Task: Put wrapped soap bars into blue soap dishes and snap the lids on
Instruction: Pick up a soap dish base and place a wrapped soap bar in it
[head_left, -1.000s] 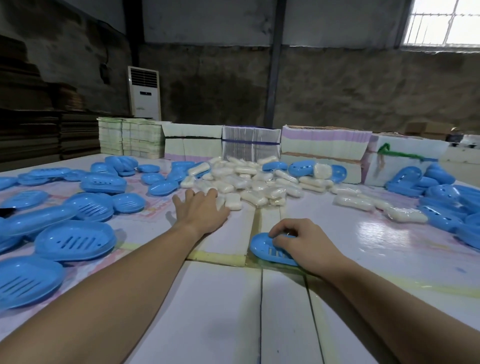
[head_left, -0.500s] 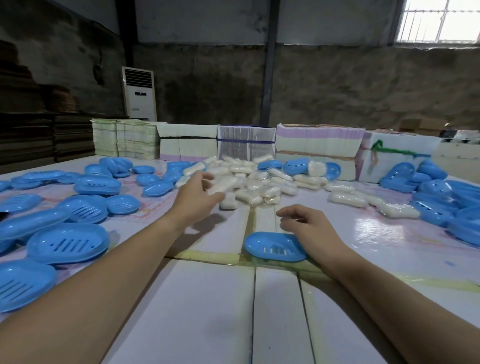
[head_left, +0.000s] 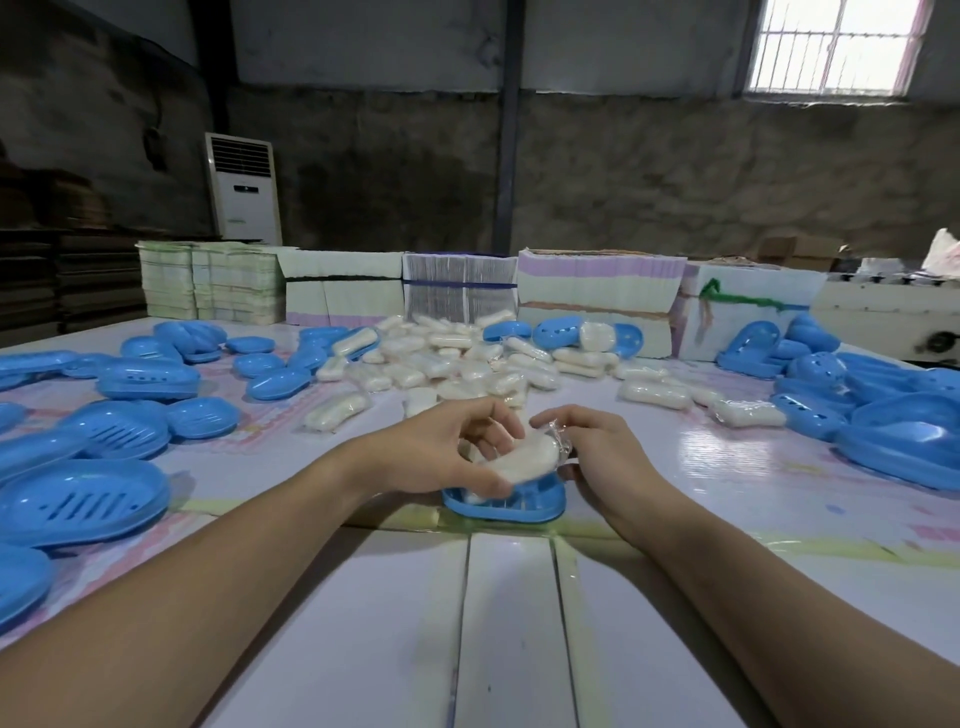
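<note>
Holding wrapped soap (head_left: 524, 457) btwn hands, over blue dish (head_left: 506, 505).

The dish (head_left: 504, 501) looks like smooth blue plastic with a soft sheen, as do the loose dishes (head_left: 78, 499) and lids (head_left: 148, 376) around it. The soap (head_left: 524, 457) is matt white under clear, crinkled, shiny film that bunches at its end; the soap pile (head_left: 457, 358) wears the same glossy wrap. The table (head_left: 509, 623) is smooth white board, glossy enough to mirror the window, with yellowish tape (head_left: 727, 545) across its seams. Behind stand paper stacks (head_left: 597, 283) with matt edges. The wall (head_left: 675, 171) is rough, stained plaster or concrete
</note>
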